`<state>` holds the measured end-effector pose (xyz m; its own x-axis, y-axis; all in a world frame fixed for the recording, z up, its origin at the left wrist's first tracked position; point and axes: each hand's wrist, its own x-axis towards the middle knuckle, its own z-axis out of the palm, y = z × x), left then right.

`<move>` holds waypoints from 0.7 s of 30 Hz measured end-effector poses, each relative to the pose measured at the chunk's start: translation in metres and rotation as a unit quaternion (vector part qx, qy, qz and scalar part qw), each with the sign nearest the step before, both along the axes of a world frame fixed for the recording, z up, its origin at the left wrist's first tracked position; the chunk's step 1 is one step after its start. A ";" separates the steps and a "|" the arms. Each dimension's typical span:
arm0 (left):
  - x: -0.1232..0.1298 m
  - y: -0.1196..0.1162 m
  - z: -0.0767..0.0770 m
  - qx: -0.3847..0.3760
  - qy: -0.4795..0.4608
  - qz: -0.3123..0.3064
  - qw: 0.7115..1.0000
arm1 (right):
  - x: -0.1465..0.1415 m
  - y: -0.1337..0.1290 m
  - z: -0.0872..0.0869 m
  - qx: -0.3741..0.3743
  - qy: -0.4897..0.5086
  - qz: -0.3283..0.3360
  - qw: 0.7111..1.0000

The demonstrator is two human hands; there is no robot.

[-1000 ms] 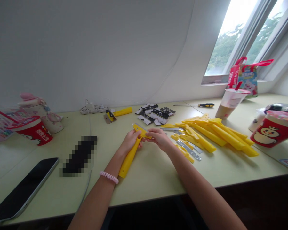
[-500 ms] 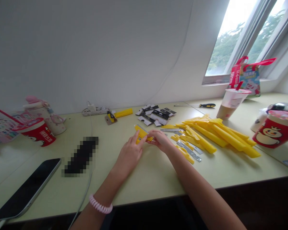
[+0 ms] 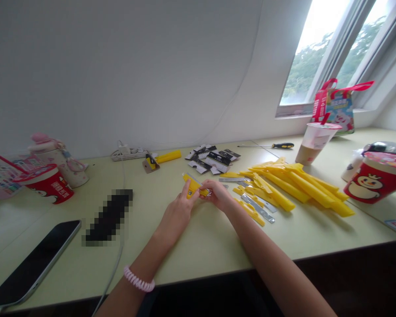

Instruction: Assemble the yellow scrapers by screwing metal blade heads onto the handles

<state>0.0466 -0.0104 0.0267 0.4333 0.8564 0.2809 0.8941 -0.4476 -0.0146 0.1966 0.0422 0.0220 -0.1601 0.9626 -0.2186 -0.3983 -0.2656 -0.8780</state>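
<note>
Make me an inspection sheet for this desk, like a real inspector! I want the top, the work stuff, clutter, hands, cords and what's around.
Surface: pale green, smooth tabletop, many things on it.
Work things: yellow plastic scraper with silver edge, in the hands; long yellow plastic handles, heaped on the right; flat silver metal strips beside them.
Clutter: black-and-white rectangular cards, grey-edged rectangular phone.
Left hand: over the scraper, gripping it.
Right hand: fingers pinching the scraper's right end.
Cables: thin whitish cord, left of the hands; white power strip, by the wall.
Surroundings: plain grey-white wall; window, upper right.
</note>
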 end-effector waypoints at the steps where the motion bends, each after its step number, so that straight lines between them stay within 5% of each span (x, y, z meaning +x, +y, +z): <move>1: 0.001 0.000 0.001 0.000 0.006 0.006 1.000 | 0.000 0.001 -0.001 0.004 -0.005 0.002 1.000; 10: 0.005 0.001 0.008 0.011 -0.014 0.020 1.000 | -0.001 0.002 -0.003 0.068 -0.026 0.030 0.997; 16: -0.005 0.017 0.010 0.012 -0.203 0.037 0.978 | 0.000 0.005 0.003 0.103 -0.103 0.003 0.989; 19: -0.010 0.038 0.020 -0.025 -0.426 0.003 0.904 | -0.001 0.004 -0.001 0.220 -0.315 -0.028 0.923; 21: -0.012 0.054 0.028 -0.115 -0.598 -0.034 0.793 | -0.004 0.001 -0.004 0.309 -0.448 -0.016 0.839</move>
<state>0.0350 0.0439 0.0543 0.0227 0.9307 0.3651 0.1814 -0.3630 0.9140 0.1926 0.0432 0.0183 -0.1692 0.9372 0.3051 0.4964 0.3485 -0.7951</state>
